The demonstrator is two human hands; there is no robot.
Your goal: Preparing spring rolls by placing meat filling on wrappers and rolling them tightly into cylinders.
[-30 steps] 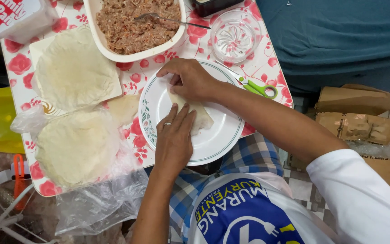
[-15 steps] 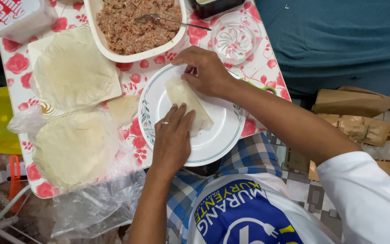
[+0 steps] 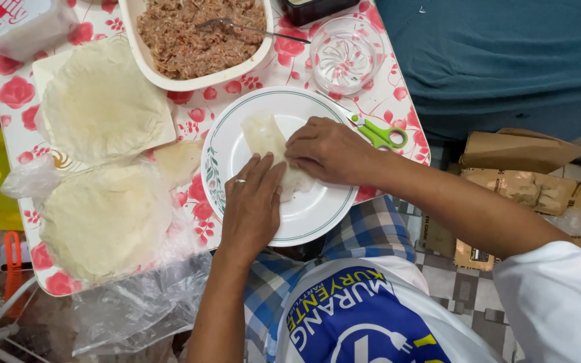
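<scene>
A pale, thin wrapper, folded into a long roll (image 3: 268, 142), lies on a white plate (image 3: 317, 212) with a green rim line. My left hand (image 3: 251, 205), a ring on one finger, presses its fingertips against the roll's near left side. My right hand (image 3: 329, 150) lies flat over the roll's near end, fingers pointing left. The roll's far end sticks out beyond both hands.
A white dish of minced filling (image 3: 193, 30) with a fork (image 3: 250, 28) sits behind the plate. Two stacks of round wrappers (image 3: 102, 104) (image 3: 105, 218) lie at left, one in plastic. A glass bowl (image 3: 342, 55) and green-handled scissors (image 3: 379, 134) are at right. Cardboard boxes (image 3: 526, 175) lie on the floor.
My right hand has come down from the roll's far end to its near end. My left hand has slid slightly forward along the roll. The wrapper has gone from a loose fold to a tighter roll.
</scene>
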